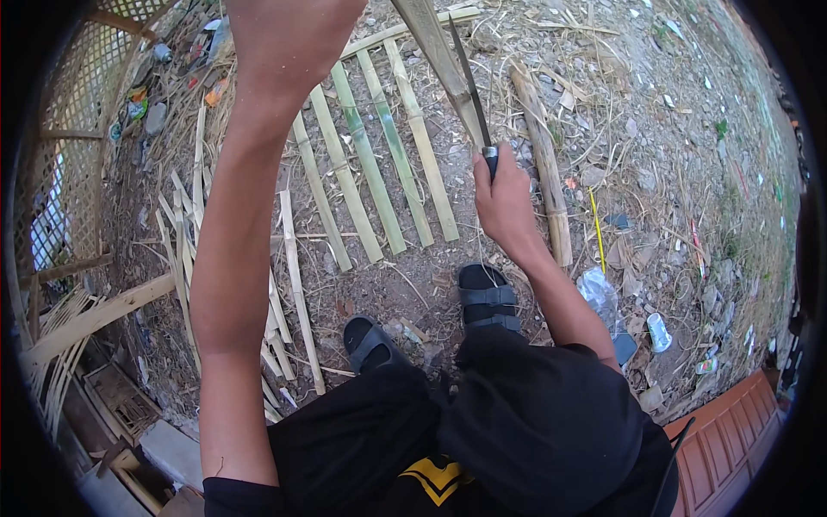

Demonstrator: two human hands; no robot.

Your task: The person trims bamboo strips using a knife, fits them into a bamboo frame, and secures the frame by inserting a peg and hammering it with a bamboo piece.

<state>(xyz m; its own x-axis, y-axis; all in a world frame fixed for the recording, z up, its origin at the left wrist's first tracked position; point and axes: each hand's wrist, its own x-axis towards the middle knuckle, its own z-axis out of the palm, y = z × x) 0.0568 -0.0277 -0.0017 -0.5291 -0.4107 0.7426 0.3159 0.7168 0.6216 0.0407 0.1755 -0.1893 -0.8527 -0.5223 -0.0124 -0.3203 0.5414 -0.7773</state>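
My right hand (506, 196) is closed around the dark handle of a long knife (471, 82), its narrow blade pointing up and away from me. Alongside the blade runs a bamboo piece (439, 60), slanting from the top edge down toward my right hand. The two look to touch near the handle. My left hand (297, 39) reaches to the top edge, where its fingers are cut off, so what it holds cannot be seen. Beneath, several flat bamboo slats (370, 164) lie side by side on the ground, below a crosswise strip (392, 33).
A thick wooden pole (543, 164) lies right of the slats. Thin bamboo strips (297, 293) pile up at left, near a wooden beam (103, 319) and lattice panel (86, 95). A yellow stick (597, 228), plastic bag (598, 293) and white cup (659, 333) lie right.
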